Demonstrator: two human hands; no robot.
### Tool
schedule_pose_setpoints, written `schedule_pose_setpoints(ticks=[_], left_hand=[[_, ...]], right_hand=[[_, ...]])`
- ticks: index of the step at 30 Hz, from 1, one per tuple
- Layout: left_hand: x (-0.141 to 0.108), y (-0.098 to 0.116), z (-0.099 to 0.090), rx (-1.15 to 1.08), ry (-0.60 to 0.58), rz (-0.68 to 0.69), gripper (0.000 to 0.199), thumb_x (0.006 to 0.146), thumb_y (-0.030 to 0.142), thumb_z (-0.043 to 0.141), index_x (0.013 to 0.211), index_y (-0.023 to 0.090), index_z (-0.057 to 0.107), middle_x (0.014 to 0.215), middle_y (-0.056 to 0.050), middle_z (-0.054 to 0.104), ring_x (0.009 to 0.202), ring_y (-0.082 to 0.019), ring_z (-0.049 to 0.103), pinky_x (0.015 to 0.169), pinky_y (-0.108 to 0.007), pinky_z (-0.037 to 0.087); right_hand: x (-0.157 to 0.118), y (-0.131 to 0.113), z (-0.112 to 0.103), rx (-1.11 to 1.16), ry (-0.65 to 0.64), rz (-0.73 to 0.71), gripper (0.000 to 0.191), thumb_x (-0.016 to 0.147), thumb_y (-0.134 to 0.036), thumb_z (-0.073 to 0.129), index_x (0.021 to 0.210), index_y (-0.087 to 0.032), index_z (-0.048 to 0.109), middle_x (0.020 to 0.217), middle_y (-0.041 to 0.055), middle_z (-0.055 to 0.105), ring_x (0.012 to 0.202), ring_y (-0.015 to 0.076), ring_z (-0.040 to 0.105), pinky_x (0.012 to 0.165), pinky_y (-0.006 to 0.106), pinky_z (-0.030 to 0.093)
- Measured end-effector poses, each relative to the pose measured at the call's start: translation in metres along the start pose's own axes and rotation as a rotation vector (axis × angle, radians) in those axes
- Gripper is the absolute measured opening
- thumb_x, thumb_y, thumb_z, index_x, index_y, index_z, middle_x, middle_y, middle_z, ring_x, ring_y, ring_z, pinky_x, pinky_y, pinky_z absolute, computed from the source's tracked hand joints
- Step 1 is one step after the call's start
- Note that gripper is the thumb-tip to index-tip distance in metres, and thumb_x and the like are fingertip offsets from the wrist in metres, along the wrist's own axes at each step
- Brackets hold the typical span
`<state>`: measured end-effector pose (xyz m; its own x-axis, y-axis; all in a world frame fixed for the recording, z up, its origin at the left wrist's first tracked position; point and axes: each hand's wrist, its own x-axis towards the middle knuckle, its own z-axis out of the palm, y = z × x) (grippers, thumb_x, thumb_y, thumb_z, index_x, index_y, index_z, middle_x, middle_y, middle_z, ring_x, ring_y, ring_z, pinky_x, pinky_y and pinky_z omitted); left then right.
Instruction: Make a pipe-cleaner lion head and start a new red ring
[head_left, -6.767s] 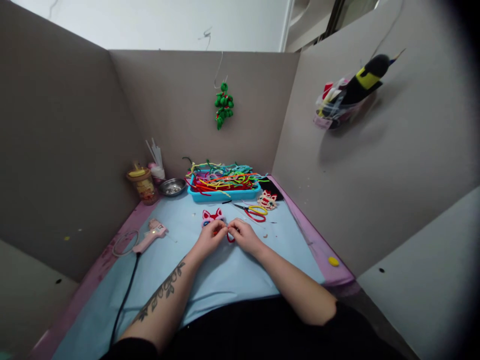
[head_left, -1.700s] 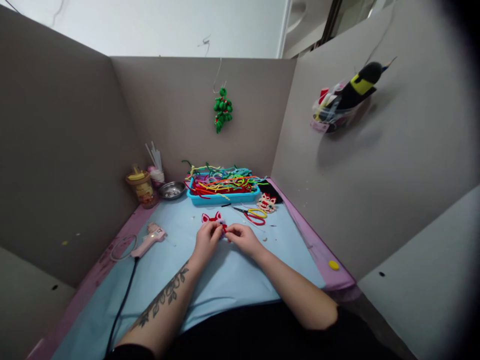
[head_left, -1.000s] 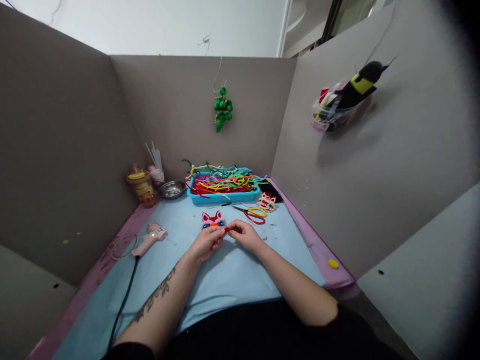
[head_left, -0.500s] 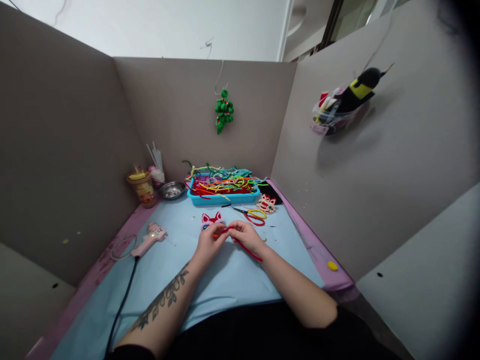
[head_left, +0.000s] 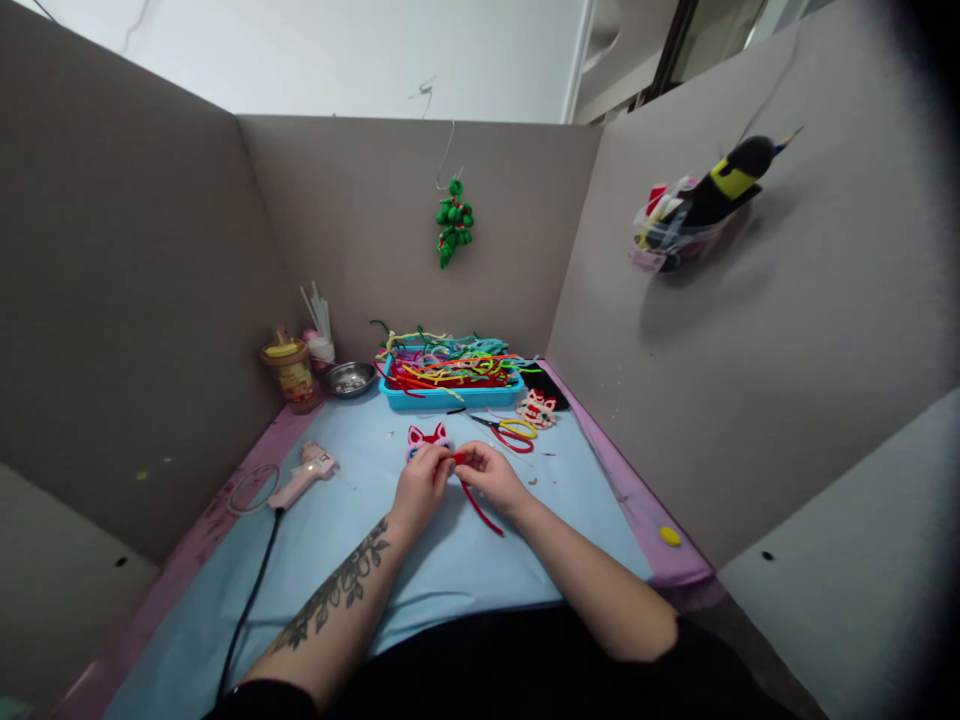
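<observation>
A red fuzzy stem (head_left: 481,511) runs between my hands, its loose tail hanging down toward the front of the blue-covered table. My left hand (head_left: 424,485) pinches one part of it, with fingertips pressed together. Close beside, my right hand (head_left: 491,477) pinches the stem too, thumb and finger nearly touching the left fingertips. Just behind my left hand lies a red and pink eared piece (head_left: 429,436) with a blue spot, its lower part hidden by the fingers.
Behind my hands are scissors (head_left: 512,434), a pale cat-like piece (head_left: 537,408) and a blue tray (head_left: 450,400) of coloured stems. A pink glue gun (head_left: 304,475) with a dark cord, a metal bowl (head_left: 349,380) and a cup (head_left: 293,377) stand left. Grey partitions surround the table.
The red stem's tail has swung from along my right wrist to hang lower and further left. My fingers have shifted slightly on the stem. The whole view has moved a little.
</observation>
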<state>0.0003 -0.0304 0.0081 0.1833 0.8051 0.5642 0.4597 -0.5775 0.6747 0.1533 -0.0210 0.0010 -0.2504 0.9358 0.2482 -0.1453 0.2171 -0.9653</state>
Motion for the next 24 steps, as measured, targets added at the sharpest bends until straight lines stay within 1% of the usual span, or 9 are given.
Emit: schedule_pose_setpoints(ticks=[4,8,10,13,15,18,20,24], left_hand=[[0.001,0.001,0.001,-0.012,-0.005,-0.015,0.016,0.086,0.025,0.047,0.080,0.020,0.061,0.079,-0.005,0.058,0.079,-0.019,0.052,0.075,-0.029,0.040],[0.001,0.003,0.002,-0.052,-0.001,-0.059,0.017,0.086,0.027,0.048,0.076,0.019,0.060,0.076,-0.004,0.057,0.076,-0.018,0.052,0.073,-0.028,0.039],[0.002,0.004,0.003,-0.084,0.000,-0.095,0.019,0.085,0.029,0.049,0.073,0.019,0.059,0.073,-0.004,0.057,0.073,-0.018,0.052,0.071,-0.028,0.038],[0.003,0.005,0.003,-0.116,-0.006,-0.134,0.023,0.085,0.031,0.049,0.067,0.019,0.057,0.069,-0.003,0.055,0.070,-0.017,0.050,0.069,-0.027,0.036],[0.003,0.005,0.004,-0.131,-0.009,-0.151,0.025,0.084,0.032,0.049,0.065,0.019,0.055,0.067,-0.002,0.054,0.068,-0.017,0.049,0.068,-0.027,0.036],[0.004,0.003,0.006,-0.179,0.000,-0.197,0.026,0.083,0.036,0.050,0.064,0.018,0.055,0.065,-0.001,0.053,0.066,-0.016,0.047,0.064,-0.026,0.034],[0.004,0.001,0.008,-0.231,0.010,-0.252,0.027,0.082,0.039,0.051,0.065,0.018,0.055,0.063,0.000,0.051,0.063,-0.015,0.045,0.061,-0.025,0.033],[0.004,-0.004,0.013,-0.367,-0.001,-0.364,0.033,0.078,0.046,0.053,0.063,0.017,0.051,0.057,0.003,0.045,0.055,-0.012,0.039,0.054,-0.023,0.030]], right_hand=[[-0.001,0.005,-0.001,-0.200,0.030,-0.085,0.014,0.075,-0.027,0.062,0.085,-0.017,0.059,0.072,-0.0010,0.060,0.065,0.0123,0.055,0.064,0.025,0.044],[-0.003,0.001,-0.005,-0.422,0.045,-0.189,0.012,0.080,-0.027,0.057,0.085,-0.018,0.062,0.076,0.0015,0.062,0.068,0.0142,0.056,0.065,0.026,0.044],[-0.003,-0.001,-0.008,-0.530,0.028,-0.279,0.012,0.082,-0.026,0.056,0.086,-0.019,0.064,0.077,0.0029,0.063,0.070,0.0155,0.056,0.067,0.028,0.044],[-0.002,-0.001,-0.013,-0.647,-0.032,-0.428,0.013,0.085,-0.025,0.054,0.085,-0.021,0.066,0.077,0.0045,0.064,0.075,0.0178,0.057,0.074,0.032,0.043],[-0.001,0.000,-0.015,-0.677,-0.049,-0.475,0.014,0.086,-0.025,0.053,0.086,-0.021,0.066,0.077,0.0052,0.065,0.077,0.0188,0.057,0.076,0.033,0.043],[-0.002,0.002,-0.015,-0.670,-0.031,-0.457,0.014,0.086,-0.024,0.052,0.089,-0.021,0.065,0.080,0.0060,0.065,0.078,0.0191,0.057,0.076,0.034,0.044],[-0.002,0.004,-0.013,-0.642,0.003,-0.426,0.013,0.085,-0.024,0.054,0.092,-0.021,0.064,0.083,0.0059,0.065,0.079,0.0187,0.058,0.075,0.033,0.046],[-0.003,0.009,-0.010,-0.594,0.059,-0.389,0.019,0.081,-0.022,0.058,0.100,-0.020,0.063,0.089,0.0058,0.067,0.080,0.0178,0.061,0.076,0.032,0.048]])
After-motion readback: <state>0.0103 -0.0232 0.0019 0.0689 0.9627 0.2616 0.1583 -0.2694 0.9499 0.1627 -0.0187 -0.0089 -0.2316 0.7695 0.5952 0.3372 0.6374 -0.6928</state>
